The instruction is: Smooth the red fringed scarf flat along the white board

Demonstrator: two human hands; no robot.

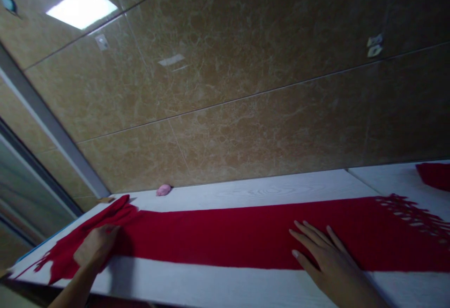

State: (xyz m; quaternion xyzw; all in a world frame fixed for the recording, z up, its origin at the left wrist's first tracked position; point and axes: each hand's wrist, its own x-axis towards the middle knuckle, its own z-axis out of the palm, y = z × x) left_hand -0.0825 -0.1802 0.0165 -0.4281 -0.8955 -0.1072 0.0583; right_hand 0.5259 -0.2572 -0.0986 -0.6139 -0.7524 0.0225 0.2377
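Note:
A long red scarf (218, 237) lies stretched across the white table, its right end finishing in knotted fringe. Toward its left end the cloth is bunched and folded over itself. On that bunched part my left hand (96, 244) is closed, its fingers curled against the red fabric and partly hidden. My right hand (325, 259) rests palm down on the flat stretch right of the middle, fingers spread and holding nothing.
The white table (253, 188) runs along a brown marbled tile wall (246, 87). Near the wall sits a small pink lump (163, 190), and a small brown piece (106, 200) lies at the left corner. More red cloth (435, 176) is at the far right. A metal frame stands left.

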